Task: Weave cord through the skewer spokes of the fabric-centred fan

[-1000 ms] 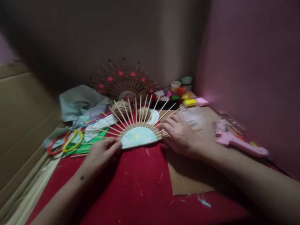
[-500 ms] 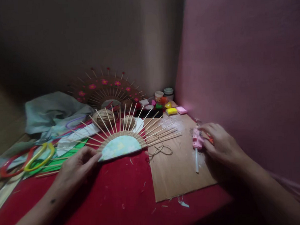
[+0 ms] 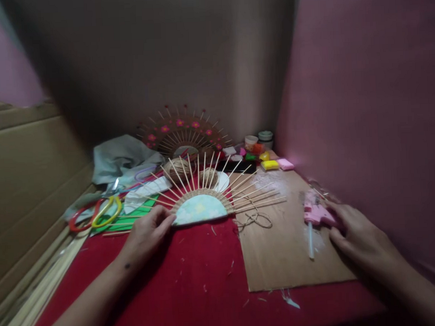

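A half-round fan-shaped piece (image 3: pixel 201 210) with a pale blue-green floral face, a woven rim and thin sticks radiating outward rests on the red cloth. My left hand (image 3: pixel 148 233) pinches its lower left corner between thumb and fingers. On the right part of the brown board lies a pink glue gun (image 3: pixel 315 210), a clear glue stick (image 3: pixel 311 243) jutting from its back toward me. My right hand (image 3: pixel 361 233) is at the gun's handle end, thumb and fingers apart around it. A loop of brown twine (image 3: pixel 258 221) lies on the board beside the sticks.
The brown board (image 3: pixel 279 266) covers the right of the red cloth. Twine balls (image 3: pixel 178 170), a black phone-like slab (image 3: pixel 239 167) and coloured clay packs (image 3: pixel 270 165) sit behind. Scissors (image 3: pixel 106 211) lie left. A flowered fan (image 3: pixel 180 128) leans at the back. A pink wall (image 3: pixel 373 103) rises right.
The view has swung left, so things appear further right. My right hand has drawn back along the glue gun toward its handle end. My left hand still pinches the fan-shaped piece's corner.
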`<state>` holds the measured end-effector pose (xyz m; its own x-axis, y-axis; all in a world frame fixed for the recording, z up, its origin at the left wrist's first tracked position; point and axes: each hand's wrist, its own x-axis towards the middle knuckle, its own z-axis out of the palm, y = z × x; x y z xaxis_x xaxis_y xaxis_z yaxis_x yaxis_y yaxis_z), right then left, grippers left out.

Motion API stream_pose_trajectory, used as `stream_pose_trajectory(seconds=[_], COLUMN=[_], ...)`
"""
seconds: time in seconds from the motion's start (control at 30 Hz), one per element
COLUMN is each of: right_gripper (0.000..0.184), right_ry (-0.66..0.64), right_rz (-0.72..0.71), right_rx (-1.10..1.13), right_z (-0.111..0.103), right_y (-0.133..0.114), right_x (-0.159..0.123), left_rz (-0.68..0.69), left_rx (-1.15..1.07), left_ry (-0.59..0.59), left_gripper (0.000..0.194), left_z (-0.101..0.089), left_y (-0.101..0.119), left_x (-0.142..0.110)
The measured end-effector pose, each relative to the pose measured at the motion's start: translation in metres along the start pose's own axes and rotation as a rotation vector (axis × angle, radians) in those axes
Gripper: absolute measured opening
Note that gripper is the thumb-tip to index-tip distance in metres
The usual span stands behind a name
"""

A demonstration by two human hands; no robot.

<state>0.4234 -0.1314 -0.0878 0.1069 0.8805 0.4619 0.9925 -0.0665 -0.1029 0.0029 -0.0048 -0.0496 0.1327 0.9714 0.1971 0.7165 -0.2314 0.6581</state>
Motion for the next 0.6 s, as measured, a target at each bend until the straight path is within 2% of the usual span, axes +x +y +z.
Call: stream_pose_trajectory(seconds=[0.37,0.6], right_gripper=[0.046,0.040], right_ry=[-0.022,0.138], right_rz=[0.038,-0.005], right_rx=[-0.054,0.015], right_z=[-0.001,-0.010], right_y=[0.000,-0.011], right_x=[-0.005,-0.005], left_rz=[0.009,0.073], left_rx=[0.042,0.110], left_ry=[0.049,0.073], left_gripper=[0.029,0.030], left_z=[-0.005,-0.004], left_y=[-0.002,-0.007], left_x=[-0.002,0.000])
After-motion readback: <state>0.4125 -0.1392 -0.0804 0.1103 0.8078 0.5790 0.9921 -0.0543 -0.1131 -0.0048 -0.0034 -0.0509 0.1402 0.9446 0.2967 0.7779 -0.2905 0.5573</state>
